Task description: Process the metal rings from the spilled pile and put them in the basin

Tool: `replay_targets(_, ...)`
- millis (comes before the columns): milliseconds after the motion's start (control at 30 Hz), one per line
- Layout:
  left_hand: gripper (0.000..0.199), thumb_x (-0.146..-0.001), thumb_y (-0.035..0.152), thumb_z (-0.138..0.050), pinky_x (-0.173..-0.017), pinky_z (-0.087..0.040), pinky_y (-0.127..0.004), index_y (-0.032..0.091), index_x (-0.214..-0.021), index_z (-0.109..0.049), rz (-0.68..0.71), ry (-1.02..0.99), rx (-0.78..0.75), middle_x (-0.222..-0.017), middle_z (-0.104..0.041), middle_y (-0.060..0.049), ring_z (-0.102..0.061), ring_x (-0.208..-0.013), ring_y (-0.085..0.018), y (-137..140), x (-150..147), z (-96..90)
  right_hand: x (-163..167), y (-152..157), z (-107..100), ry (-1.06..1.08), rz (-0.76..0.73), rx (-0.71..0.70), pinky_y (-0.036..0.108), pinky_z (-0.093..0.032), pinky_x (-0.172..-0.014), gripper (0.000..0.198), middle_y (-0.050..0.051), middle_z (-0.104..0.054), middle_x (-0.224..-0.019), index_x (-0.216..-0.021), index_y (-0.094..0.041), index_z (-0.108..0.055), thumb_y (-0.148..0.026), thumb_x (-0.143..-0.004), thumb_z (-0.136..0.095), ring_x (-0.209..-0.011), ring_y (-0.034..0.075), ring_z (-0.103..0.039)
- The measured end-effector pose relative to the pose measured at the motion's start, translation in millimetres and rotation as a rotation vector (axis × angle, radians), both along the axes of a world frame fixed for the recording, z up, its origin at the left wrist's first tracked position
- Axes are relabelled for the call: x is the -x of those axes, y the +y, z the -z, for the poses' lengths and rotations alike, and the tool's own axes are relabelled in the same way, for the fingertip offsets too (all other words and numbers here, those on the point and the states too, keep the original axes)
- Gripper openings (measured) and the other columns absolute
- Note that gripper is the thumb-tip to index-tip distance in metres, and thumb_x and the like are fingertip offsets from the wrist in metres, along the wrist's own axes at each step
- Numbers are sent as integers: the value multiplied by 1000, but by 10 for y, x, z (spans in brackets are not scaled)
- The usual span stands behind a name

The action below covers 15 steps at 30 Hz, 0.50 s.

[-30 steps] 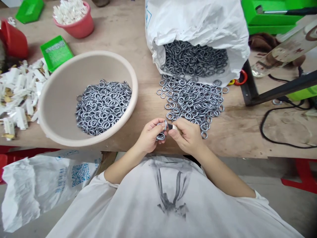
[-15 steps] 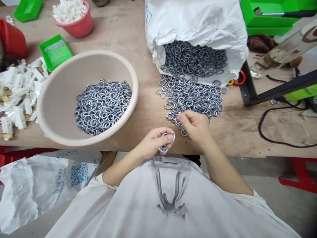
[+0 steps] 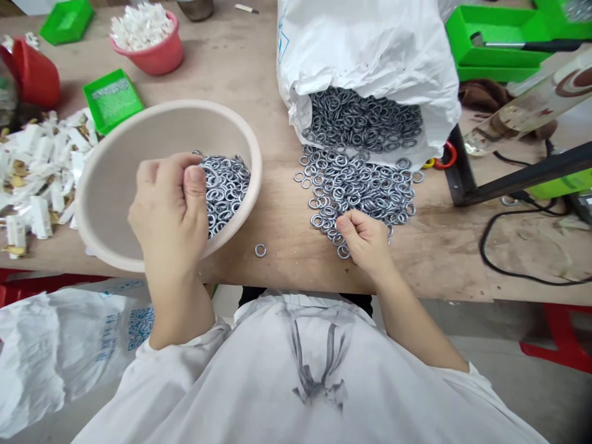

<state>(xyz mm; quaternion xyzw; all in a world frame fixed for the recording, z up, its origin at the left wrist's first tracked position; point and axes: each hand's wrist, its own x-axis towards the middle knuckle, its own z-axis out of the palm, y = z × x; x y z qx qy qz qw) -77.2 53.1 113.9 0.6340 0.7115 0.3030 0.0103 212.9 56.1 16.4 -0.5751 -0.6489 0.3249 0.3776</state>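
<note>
My left hand is raised over the beige basin, its back toward me and its fingers curled. Whatever those fingers hold is hidden. Grey metal rings lie heaped in the basin, partly covered by that hand. My right hand is at the near edge of a pile of similar rings, thumb pressed against the curled forefinger; I cannot make out what is pinched there. Behind the pile, a white sack lies with its mouth toward me, full of rings. One loose ring rests on the table between my hands.
White plastic pieces are piled left of the basin, near a green tray and a pink bowl. At right stand a black metal frame, a clear bottle and green bins; a black cable curls nearby.
My left hand has moved left from the table edge to above the basin; the rings it held no longer show. A single ring now lies on the table. My right hand stays at the pile.
</note>
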Motion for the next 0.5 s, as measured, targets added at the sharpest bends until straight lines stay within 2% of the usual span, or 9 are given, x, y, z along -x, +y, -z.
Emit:
replay_targets(67, 45, -101, 45, -40, -107, -44, -60, 24, -131, -66, -40, 185, 52, -135, -65, -14, -58, -128, -36, 109, 59, -26, -43, 5, 5, 7, 30, -3, 27, -29, -55, 51, -4, -45, -55, -69, -21, -55, -66, -94, -49, -54, 12, -41)
replay_targets(133, 46, -101, 45, -42, -105, -46, -60, 24, -136, -64, -30, 220, 123, -136, -67, -13, -60, -129, -37, 140, 59, -35, -79, 1, 5, 25, 53, -10, 27, -29, -54, 53, -4, -44, -55, -69, -21, -56, -68, -93, -49, -54, 12, -40)
replay_targets(167, 46, -101, 45, -43, -104, -47, -58, 24, -137, -63, -19, 210, 108, -135, -67, -12, -61, -128, -37, 120, 44, -31, -94, -3, 6, 34, 59, -14, 27, -29, -54, 54, -4, -44, -55, -69, -21, -57, -69, -92, -49, -54, 12, -39)
replay_targets(233, 40, -100, 42, -48, -105, -47, -52, 22, -131, -66, 8, 176, -67, -128, -71, -11, -64, -123, -32, 7, -12, 13, -121, -17, 14, 47, 68, -16, 28, -29, -53, 54, -4, -43, -55, -70, -21, -57, -70, -92, -49, -53, 12, -39)
replay_targets(300, 28, -98, 31, -54, -103, -49, -43, 20, -118, -69, 138, 142, -300, -115, -75, -9, -68, -112, -25, -171, -94, 136, -147, -33, 33, 52, 79, -13, 28, -30, -53, 53, -3, -44, -55, -70, -21, -58, -69, -92, -50, -53, 13, -39)
replay_targets(333, 22, -96, 26, -55, -99, -52, -39, 20, -113, -69, 253, 133, -361, -107, -76, -8, -69, -103, -22, -265, -139, 234, -158, -40, 44, 53, 85, -9, 28, -30, -53, 52, -3, -45, -56, -70, -21, -58, -68, -92, -51, -53, 13, -39)
replay_targets(400, 21, -96, 25, -54, -95, -55, -36, 21, -109, -70, 605, 154, -129, -106, -76, -8, -70, -100, -21, -421, -215, 491, -179, -49, 61, 56, 106, -12, 28, -31, -53, 50, -3, -45, -56, -70, -22, -59, -67, -92, -52, -54, 13, -40)
replay_targets(433, 24, -96, 25, -52, -98, -54, -38, 21, -112, -70, 669, 178, 38, -115, -74, -10, -68, -108, -23, -471, -238, 638, -187, -51, 63, 58, 119, -20, 28, -31, -53, 50, -3, -46, -55, -70, -22, -60, -66, -92, -53, -55, 14, -41)
replay_targets(500, 34, -97, 18, -45, -104, -52, -47, 18, -123, -67, 554, 219, 297, -140, -62, -16, -57, -131, -30, -512, -244, 926, -207, -47, 51, 65, 142, -46, 28, -31, -53, 49, -2, -46, -55, -70, -22, -60, -65, -92, -54, -56, 14, -42)
